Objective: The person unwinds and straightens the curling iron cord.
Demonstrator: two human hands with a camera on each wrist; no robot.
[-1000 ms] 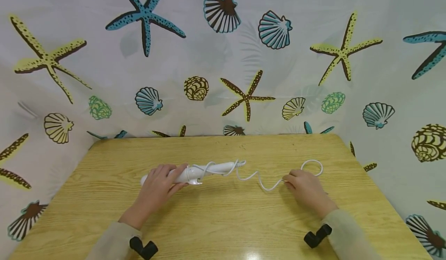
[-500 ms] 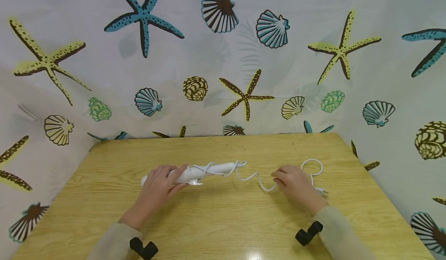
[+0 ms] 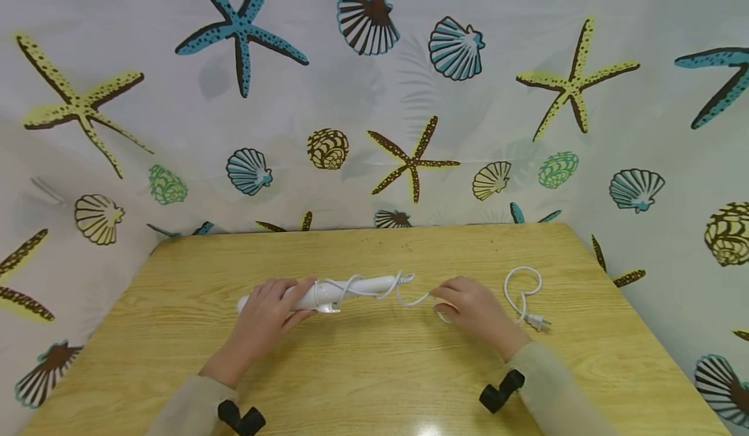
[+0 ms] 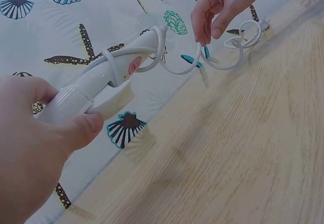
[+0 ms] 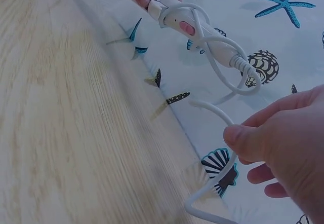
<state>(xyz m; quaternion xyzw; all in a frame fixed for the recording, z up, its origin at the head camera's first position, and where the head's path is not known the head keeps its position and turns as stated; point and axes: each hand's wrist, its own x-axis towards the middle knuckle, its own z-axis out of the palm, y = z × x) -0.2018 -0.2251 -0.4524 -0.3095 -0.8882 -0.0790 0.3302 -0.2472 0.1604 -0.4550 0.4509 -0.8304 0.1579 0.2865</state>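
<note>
A white curling iron (image 3: 374, 285) lies slantwise over the wooden table, its power cord looped around the handle. My left hand (image 3: 268, 311) grips it at the barrel end, thumb by the clamp lever (image 4: 114, 100). A pink switch (image 5: 187, 28) shows on the handle. To the right, my right hand (image 3: 475, 312) pinches the white cord (image 5: 215, 181) between thumb and fingers, a short way from where it leaves the handle. Beyond that hand the rest of the cord curls on the table and ends in a two-pin plug (image 3: 537, 321).
The wooden table (image 3: 363, 377) spreads under both hands. A pale cloth (image 3: 351, 98) printed with starfish and shells hangs behind it and along both sides. Each sleeve bears a black wrist mount (image 3: 502, 390).
My right hand has slid left along the cord toward the curling iron, uncovering the plug and the cord's far loop. The left hand and the iron have stayed put.
</note>
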